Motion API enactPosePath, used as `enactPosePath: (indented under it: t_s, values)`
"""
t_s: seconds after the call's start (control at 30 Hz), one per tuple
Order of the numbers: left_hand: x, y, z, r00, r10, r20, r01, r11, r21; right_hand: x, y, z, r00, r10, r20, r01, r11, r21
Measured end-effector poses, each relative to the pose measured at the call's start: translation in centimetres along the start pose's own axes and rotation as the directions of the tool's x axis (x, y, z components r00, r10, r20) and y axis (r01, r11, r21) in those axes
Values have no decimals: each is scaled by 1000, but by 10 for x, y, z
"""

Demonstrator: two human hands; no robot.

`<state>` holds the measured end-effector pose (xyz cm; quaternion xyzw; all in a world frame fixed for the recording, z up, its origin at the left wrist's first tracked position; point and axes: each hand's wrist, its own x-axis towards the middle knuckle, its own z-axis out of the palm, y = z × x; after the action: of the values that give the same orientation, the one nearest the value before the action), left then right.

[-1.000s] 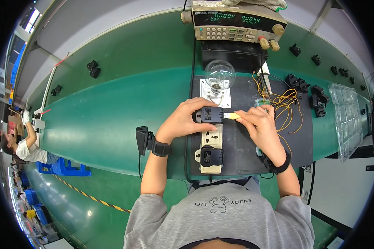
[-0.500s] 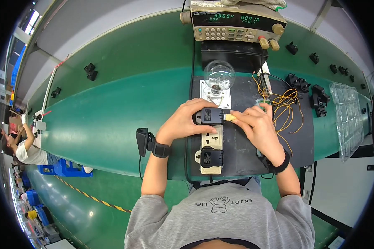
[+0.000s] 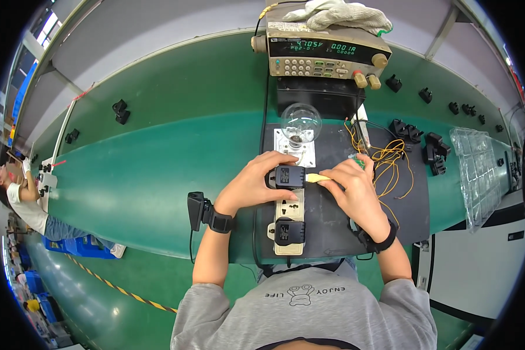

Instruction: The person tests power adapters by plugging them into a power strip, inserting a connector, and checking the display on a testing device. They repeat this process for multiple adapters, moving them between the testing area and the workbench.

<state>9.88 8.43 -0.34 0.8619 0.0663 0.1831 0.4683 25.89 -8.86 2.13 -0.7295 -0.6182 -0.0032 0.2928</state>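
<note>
My left hand (image 3: 246,185) is closed around a black power adapter (image 3: 289,177), thumb below it and fingers above. The adapter sits at the upper part of a cream power strip (image 3: 290,207). My right hand (image 3: 356,188) pinches a plug with a yellow grip (image 3: 317,178), its pale end meeting the adapter's right side; how deep it sits I cannot tell. Lower on the strip, a second black adapter (image 3: 289,232) is plugged in. A green circuit board (image 3: 358,163) is partly hidden behind my right fingers. Just above my left hand stands a clear glass bulb (image 3: 301,122) on a white base (image 3: 281,142).
A bench power supply (image 3: 326,55) rests on a black box (image 3: 318,95), with a glove (image 3: 344,16) on top. Orange wires (image 3: 385,160), black adapters (image 3: 434,153) and a clear plastic tray (image 3: 477,175) lie to the right. Another person (image 3: 26,201) works at the far left.
The whole view has shifted slightly, the bench now lower in it. The power supply's display reads differently. Both hands keep their grip, with the yellow plug still against the adapter.
</note>
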Motion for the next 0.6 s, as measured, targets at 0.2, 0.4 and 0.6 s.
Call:
enactPosePath:
  t_s: [0.2, 0.4, 0.6]
  values:
    - [0, 2, 0, 1000, 2, -6, -2, 1000, -7, 1, -3, -1, 1000, -16, -15, 15, 999, -28]
    - [0, -2, 1, 1000, 15, -10, -15, 1000, 1, 1, -5, -3, 1000, -21, -19, 20, 999, -39]
    - [-1, 0, 2, 1000, 4, -11, -3, 999, 36, 0, -6, -3, 1000, -20, -13, 20, 999, -47]
